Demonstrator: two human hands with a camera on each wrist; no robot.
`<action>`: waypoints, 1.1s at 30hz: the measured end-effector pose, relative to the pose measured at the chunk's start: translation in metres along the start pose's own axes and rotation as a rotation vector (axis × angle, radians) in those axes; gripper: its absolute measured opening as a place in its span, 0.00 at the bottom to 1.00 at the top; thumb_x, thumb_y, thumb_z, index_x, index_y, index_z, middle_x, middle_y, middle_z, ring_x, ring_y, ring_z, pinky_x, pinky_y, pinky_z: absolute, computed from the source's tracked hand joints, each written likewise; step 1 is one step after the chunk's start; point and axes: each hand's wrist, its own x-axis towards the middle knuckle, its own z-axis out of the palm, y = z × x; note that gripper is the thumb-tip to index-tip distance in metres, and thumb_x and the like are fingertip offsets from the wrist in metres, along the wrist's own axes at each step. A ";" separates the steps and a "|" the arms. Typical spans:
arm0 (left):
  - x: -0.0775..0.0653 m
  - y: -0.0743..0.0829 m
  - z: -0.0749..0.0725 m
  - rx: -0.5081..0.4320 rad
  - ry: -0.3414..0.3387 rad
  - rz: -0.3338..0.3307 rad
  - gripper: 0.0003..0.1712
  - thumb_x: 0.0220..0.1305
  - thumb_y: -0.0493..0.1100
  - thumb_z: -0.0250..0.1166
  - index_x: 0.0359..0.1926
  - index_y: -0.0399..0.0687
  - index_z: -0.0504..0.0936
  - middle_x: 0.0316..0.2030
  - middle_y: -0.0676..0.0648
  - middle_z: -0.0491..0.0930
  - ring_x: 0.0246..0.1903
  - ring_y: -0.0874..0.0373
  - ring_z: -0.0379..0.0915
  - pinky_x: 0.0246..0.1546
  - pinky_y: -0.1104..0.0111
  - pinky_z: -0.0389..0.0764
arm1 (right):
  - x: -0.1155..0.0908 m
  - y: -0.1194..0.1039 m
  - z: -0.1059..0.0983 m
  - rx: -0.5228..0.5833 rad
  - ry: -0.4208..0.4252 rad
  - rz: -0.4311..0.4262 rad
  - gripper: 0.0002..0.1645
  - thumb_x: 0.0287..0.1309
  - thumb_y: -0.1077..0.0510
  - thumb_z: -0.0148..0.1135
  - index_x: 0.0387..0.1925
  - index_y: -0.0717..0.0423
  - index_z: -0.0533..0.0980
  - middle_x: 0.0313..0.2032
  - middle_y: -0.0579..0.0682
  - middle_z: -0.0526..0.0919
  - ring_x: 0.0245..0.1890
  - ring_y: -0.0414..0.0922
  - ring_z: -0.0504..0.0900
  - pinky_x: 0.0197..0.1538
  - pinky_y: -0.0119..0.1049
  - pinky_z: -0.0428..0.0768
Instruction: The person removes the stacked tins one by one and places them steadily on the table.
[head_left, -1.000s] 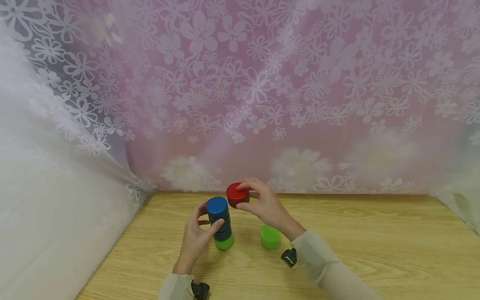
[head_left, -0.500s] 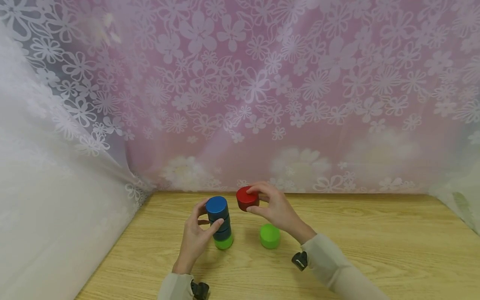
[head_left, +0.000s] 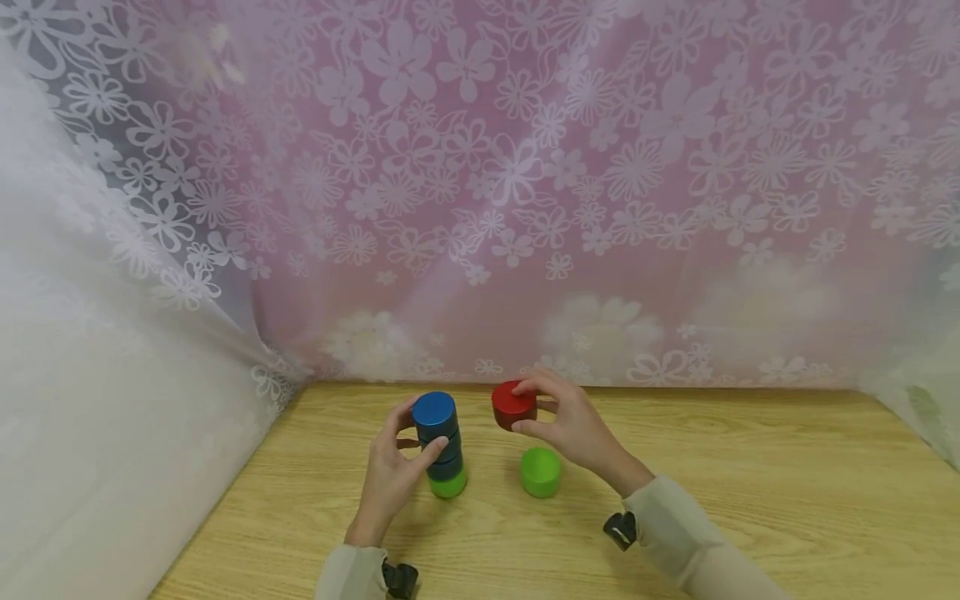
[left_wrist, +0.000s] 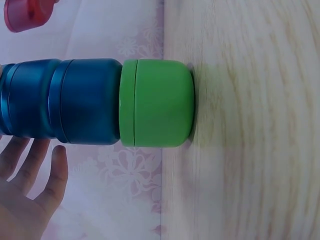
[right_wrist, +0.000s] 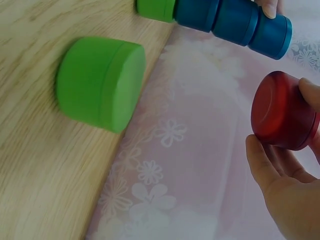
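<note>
A stack of small round lidded canisters stands upright on the wooden table. A green canister is its base and three blue canisters rise above it. My left hand holds the blue part of this stack, thumb in front and fingers behind. In my right hand, a red canister is gripped at its side, raised off the table to the right of the stack's top. The right wrist view shows a gap between the red canister and the blue ones. Another green canister sits on the table below the right hand.
The wooden table ends at a pink flowered curtain behind. A white curtain hangs along the left side. Dark wrist cameras are strapped at both sleeves.
My right hand has moved right and slightly nearer with the red canister, away from the stack and over toward the lone green canister. The left hand and the stack stay put.
</note>
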 end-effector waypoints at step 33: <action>0.000 0.001 0.000 -0.007 -0.013 -0.013 0.36 0.60 0.33 0.75 0.67 0.40 0.72 0.51 0.41 0.81 0.50 0.45 0.77 0.44 0.48 0.81 | -0.036 0.020 -0.030 -0.118 -0.034 0.060 0.21 0.47 0.72 0.78 0.39 0.57 0.77 0.47 0.54 0.79 0.48 0.55 0.80 0.49 0.45 0.85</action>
